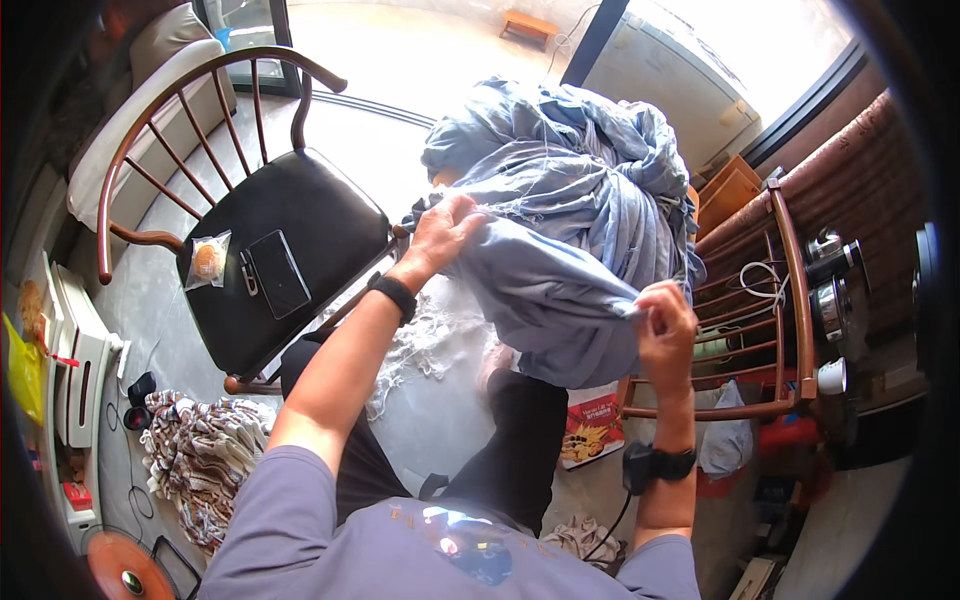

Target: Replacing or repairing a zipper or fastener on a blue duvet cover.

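Note:
A large heap of light blue cloth (580,170) with frayed edges and loose threads is piled up in front of me. Part of it hangs down toward my knees. My left hand (445,235) is closed on a fold of this cloth at its near left side. To the right and a little nearer, my right hand (665,330) pinches another part of the cloth's edge. Between the two hands a stretch of fabric (560,270) is drawn out in creases. Whatever holds the heap up is mostly covered by it.
A chair with a black seat (270,220) stands at the left, bearing a phone (280,272), a wrapped bun (208,260) and a small metal tool (249,273). White thread scraps (425,335) and a striped cloth heap (200,460) lie on the floor. A wooden chair (795,290) is at the right.

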`<state>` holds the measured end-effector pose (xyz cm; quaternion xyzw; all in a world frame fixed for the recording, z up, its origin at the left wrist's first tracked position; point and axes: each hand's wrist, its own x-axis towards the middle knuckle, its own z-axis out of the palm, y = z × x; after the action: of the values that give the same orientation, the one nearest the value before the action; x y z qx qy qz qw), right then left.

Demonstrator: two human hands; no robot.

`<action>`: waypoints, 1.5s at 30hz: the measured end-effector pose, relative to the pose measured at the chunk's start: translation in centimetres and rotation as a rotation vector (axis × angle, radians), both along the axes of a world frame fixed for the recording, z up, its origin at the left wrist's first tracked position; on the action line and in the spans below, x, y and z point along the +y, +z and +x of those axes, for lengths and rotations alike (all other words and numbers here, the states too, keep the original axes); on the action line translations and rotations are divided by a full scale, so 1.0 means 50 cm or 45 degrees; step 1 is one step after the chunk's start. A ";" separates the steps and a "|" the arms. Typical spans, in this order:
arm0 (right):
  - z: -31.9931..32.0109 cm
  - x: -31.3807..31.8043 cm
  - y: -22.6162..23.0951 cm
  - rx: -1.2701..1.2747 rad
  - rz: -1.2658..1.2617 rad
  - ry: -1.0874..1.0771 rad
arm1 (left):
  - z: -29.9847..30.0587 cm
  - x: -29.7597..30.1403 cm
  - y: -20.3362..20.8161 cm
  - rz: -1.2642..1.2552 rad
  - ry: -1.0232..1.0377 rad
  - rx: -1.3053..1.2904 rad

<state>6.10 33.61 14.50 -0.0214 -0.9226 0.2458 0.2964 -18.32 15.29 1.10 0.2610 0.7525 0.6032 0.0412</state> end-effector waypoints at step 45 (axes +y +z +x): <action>-0.048 -0.034 -0.072 -0.070 -0.521 0.028 | 0.215 0.034 0.156 0.212 -0.524 0.302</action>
<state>3.70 31.89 10.89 -0.0778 -0.8614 0.4306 0.2579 -7.55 17.01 8.89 0.4802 0.6307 0.6073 0.0531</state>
